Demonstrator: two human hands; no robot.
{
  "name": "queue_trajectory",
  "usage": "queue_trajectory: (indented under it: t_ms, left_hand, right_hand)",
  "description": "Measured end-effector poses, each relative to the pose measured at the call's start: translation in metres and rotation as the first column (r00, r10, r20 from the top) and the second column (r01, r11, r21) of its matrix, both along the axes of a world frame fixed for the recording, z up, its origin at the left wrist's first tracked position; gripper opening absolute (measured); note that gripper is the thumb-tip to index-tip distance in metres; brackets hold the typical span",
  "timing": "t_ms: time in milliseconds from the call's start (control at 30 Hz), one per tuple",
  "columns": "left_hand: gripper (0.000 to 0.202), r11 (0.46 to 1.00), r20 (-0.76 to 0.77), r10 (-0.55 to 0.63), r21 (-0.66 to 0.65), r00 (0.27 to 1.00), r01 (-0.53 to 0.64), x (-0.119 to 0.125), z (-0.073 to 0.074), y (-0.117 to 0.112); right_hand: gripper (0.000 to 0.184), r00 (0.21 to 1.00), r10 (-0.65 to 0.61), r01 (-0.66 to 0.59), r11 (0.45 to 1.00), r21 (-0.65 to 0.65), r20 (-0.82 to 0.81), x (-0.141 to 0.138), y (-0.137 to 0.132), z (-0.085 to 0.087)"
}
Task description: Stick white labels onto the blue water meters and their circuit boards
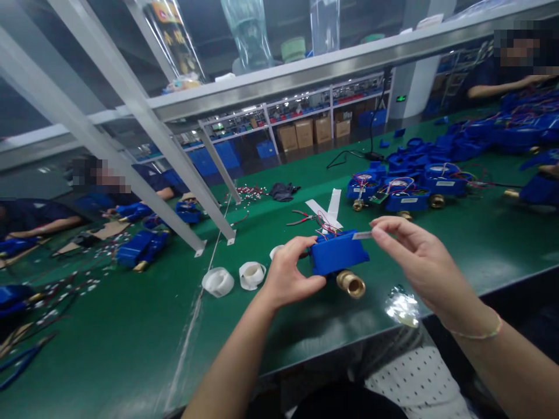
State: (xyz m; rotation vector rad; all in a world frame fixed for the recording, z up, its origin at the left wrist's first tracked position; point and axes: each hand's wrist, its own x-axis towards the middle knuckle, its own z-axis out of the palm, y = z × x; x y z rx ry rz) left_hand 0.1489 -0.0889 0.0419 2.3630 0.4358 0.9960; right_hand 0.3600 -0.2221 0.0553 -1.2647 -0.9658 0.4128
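A blue plastic meter housing [338,254] with a brass threaded pipe end [351,284] stands near the table's front edge. My left hand [293,272] grips its left side between thumb and fingers. Thin red and dark wires rise from the top of the housing. Pinched in my right hand [410,256] is a small pale label strip [362,235], at the housing's upper right corner; whether it touches the surface I cannot tell. Behind the housing lie red-handled pliers [301,217] and white paper strips [334,205].
White tape rolls [218,282] lie left of my left hand. Several blue meter housings [406,201] with wires stand at the right back. Crumpled clear plastic [402,305] lies at the front edge. Slanted metal posts [174,169] carry a shelf. Co-workers sit at left and far right.
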Motion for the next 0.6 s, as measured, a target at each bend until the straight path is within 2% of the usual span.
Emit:
queue_trajectory:
  t_ms: [100, 300, 600]
  left_hand:
    - [0.062, 0.999, 0.019, 0.021, -0.035, 1.0, -0.02, -0.002, -0.003, 0.003]
    - [0.059, 0.999, 0.025, -0.032, 0.002, 0.999, 0.032, -0.004, -0.006, 0.003]
    - [0.058, 0.998, 0.033, -0.046, 0.036, 0.998, 0.045, -0.002, -0.005, 0.002]
  right_hand:
    - [0.028, 0.992, 0.102, -0.099, 0.994, -0.05, 0.068, -0.018, 0.0, -0.004]
    - [0.025, 0.978, 0.056, -0.037, 0.995, -0.093, 0.202, -0.018, 0.016, -0.016]
    - [0.021, 0.979, -0.004, 0.017, 0.998, -0.063, 0.201, -0.025, 0.016, -0.018]
